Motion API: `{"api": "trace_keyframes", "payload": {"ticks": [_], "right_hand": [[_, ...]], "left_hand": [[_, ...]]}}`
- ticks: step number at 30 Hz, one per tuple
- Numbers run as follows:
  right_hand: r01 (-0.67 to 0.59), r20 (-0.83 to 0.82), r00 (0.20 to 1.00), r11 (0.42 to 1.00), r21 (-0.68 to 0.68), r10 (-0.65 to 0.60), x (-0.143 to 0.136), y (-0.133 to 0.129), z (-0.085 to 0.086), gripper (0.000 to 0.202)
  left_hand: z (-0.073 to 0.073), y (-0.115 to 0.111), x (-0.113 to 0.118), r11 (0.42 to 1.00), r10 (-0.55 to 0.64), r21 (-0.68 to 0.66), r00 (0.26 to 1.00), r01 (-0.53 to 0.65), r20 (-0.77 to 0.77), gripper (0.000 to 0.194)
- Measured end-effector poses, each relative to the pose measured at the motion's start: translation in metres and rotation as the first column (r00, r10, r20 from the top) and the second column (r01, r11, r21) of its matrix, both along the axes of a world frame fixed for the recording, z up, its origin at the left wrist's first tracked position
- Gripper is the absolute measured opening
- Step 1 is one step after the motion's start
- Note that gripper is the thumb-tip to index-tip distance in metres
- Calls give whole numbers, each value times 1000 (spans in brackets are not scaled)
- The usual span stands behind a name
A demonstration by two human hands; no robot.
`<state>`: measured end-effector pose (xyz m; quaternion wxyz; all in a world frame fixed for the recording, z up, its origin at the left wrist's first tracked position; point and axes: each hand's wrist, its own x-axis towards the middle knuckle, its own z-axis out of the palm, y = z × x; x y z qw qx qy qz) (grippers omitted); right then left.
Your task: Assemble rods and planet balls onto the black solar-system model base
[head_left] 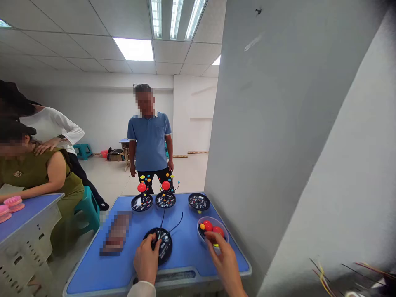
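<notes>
Resting under the left hand (146,260), black base (163,247); right hand (225,259) at bowl (201,225).

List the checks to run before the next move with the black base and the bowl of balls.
1. Left hand steadies the black base: ok, it rests on the base's near edge.
2. Right hand at the bowl: ok, fingers touch its near rim.
3. Ball gripped: cannot tell, fingertips hide it.
4. Red balls left in the bowl: ok, two show.
5. Wire arms on the base: ok, two stand up, bare of balls.
6. Blue table space beside the base: ok.
</notes>
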<state>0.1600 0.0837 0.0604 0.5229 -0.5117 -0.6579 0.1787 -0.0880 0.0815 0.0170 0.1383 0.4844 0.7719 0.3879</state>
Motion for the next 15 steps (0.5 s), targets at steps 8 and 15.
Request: {"api": "trace_keyframes", "payload": {"ticks": [8,15], "right_hand": [[-106,699,700,989,-106,150,39,55,26,32],[-208,685,672,960,-189,281,39,70,15,24]], "left_hand": [[-7,-5,-6,989,-134,72,991,132,25,37],[-11,3,-9,968,-214,154,972,198,98,34]]}}
